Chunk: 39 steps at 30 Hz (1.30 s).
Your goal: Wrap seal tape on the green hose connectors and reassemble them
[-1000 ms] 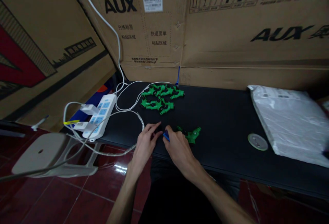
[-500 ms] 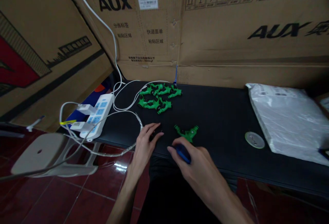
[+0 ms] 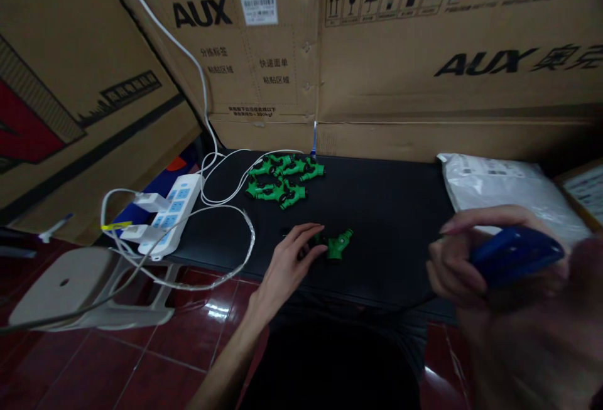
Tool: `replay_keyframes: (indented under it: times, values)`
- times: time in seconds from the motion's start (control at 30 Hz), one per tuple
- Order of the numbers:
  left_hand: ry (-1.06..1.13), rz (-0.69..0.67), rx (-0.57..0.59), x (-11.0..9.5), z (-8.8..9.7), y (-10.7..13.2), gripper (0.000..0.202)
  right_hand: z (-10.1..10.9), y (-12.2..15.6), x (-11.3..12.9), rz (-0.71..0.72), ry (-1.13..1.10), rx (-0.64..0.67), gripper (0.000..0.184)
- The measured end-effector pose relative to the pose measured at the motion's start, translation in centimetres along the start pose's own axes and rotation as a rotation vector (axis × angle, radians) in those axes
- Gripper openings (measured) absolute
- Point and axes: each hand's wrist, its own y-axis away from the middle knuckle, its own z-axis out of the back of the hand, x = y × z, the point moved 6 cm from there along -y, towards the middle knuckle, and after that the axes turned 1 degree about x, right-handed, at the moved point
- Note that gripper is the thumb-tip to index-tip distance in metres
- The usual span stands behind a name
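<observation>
A green Y-shaped hose splitter with dark fittings lies near the front edge of the black table. My left hand curls its fingertips and thumb around the splitter's left branch, which is mostly hidden. Something dark shows between those fingers, too unclear to name. Raised high at the right, close to the camera and blurred, my right hand is closed around a blue-handled tool. A thin dark shaft seems to stick out leftward below the fingers. Several similar green splitters lie grouped farther back.
A white power strip with plugs and looping white cables occupies the left end of the table. Cardboard boxes stand along the back. A plastic-wrapped package is at the right. Below left is a plastic stool.
My right hand has lifted away from the table to the right, carrying the blue-handled tool. My left hand has moved right onto the splitter. The view has shifted slightly.
</observation>
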Motion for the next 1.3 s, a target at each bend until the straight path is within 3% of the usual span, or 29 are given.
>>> replay_keyframes:
  times: [0.13, 0.37, 0.9, 1.03, 1.17, 1.3]
  values:
    - [0.215, 0.102, 0.15, 0.5, -2.0, -1.4, 0.029, -3.0, -2.5, 1.4, 0.174, -0.229, 0.006, 0.038]
    - [0.35, 0.155, 0.259, 2.2, -3.1, -2.2, 0.027, -6.9, -4.8, -0.3, 0.197, -0.334, 0.09, 0.044]
    - [0.44, 0.169, 0.295, 2.5, -3.4, -2.2, 0.026, -7.5, -5.4, -1.5, 0.247, -0.301, 0.045, 0.045]
    - [0.439, 0.164, 0.292, 2.5, -3.5, -2.1, 0.026, -7.9, -5.0, -1.6, 0.191, -0.213, 0.066, 0.041]
    - [0.434, 0.147, 0.289, 2.1, -3.3, -2.2, 0.026, -9.4, -4.5, -1.4, 0.172, -0.029, 0.205, 0.031]
    - [0.428, 0.124, 0.284, 1.4, -3.0, -2.4, 0.022, -10.1, -4.3, -1.0, 0.262, 0.108, 0.083, 0.022]
